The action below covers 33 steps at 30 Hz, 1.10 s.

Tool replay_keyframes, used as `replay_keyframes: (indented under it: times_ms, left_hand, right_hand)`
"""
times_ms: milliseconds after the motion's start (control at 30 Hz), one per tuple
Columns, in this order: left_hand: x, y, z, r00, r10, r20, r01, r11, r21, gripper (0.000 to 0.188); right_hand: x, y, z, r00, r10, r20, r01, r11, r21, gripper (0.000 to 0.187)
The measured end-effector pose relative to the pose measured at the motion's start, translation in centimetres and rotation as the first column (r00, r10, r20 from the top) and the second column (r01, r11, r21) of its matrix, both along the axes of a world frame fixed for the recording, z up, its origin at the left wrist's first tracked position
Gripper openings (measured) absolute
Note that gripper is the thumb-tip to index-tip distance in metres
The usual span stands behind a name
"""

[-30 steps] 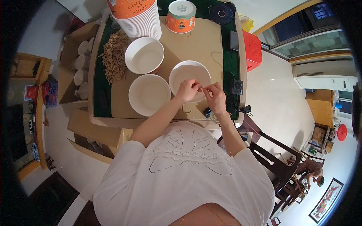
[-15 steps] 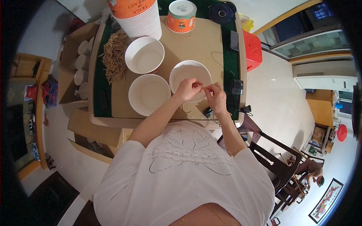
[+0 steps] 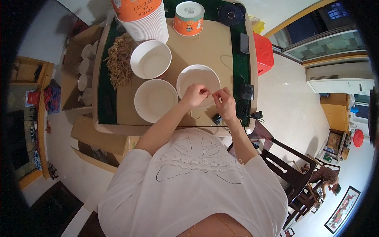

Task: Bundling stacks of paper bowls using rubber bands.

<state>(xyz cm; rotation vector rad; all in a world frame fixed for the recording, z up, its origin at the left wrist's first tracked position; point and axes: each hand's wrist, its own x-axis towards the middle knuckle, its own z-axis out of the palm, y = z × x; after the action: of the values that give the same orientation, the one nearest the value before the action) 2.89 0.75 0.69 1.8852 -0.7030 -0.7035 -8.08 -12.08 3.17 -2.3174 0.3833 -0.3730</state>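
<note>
Steep downward view from the head

The camera, the left one of a side-by-side pair worn on the person's head, looks down through a wide fisheye lens. The white shirt point(image 3: 197, 189), nearest to it, fills the lower middle. Farther off, the left hand point(image 3: 193, 96) and right hand point(image 3: 225, 104) sit near the centre, over the table point(image 3: 118, 128). The floor point(image 3: 292, 94) spreads out either side, and straight edges bend toward the dark rim.

Orange tub stack point(image 3: 144, 28): dark lettering, upside down to me. Upturned tub point(image 3: 188, 26): small base print, unreadable. My shirt point(image 3: 193, 193): tiny print, unreadable.
</note>
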Motion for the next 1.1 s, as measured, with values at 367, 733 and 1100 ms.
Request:
replay_keyframes:
  times_ms: [367,733,1100]
  left_hand:
    - [-0.1,0.5,0.6,0.995,-0.028,-0.099,0.02,0.996,-0.083,0.016]
    - [-2.6,2.2,6.3,0.97,-0.182,-0.159,0.145,0.965,-0.219,0.011]
    - [-2.0,1.1,6.0,1.0,0.003,0.019,0.004,0.937,-0.35,0.007]
  right_hand:
    - [0.0,0.4,1.7,1.0,0.025,0.006,-0.025,0.995,0.099,0.01]
    - [-1.3,-1.4,0.8,0.999,0.052,0.004,-0.052,0.995,0.085,0.014]
    - [-1.1,-1.1,0.7,0.982,0.182,-0.049,-0.18,0.982,0.049,0.027]
